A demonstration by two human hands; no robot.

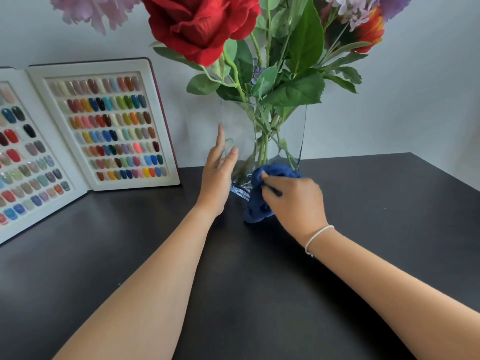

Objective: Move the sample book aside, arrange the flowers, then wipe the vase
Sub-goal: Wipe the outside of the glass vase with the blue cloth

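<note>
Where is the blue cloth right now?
In the head view, the blue cloth is just right of centre, gripped by the right hand against the foot of the glass vase on the dark table.

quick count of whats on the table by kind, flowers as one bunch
sample book: 1
vase: 1
flower bunch: 1
blue cloth: 1
Total: 4

Both forearms extended forward; left hand open, fingers straight, upright; right hand curled, pinching, palm down.
</note>
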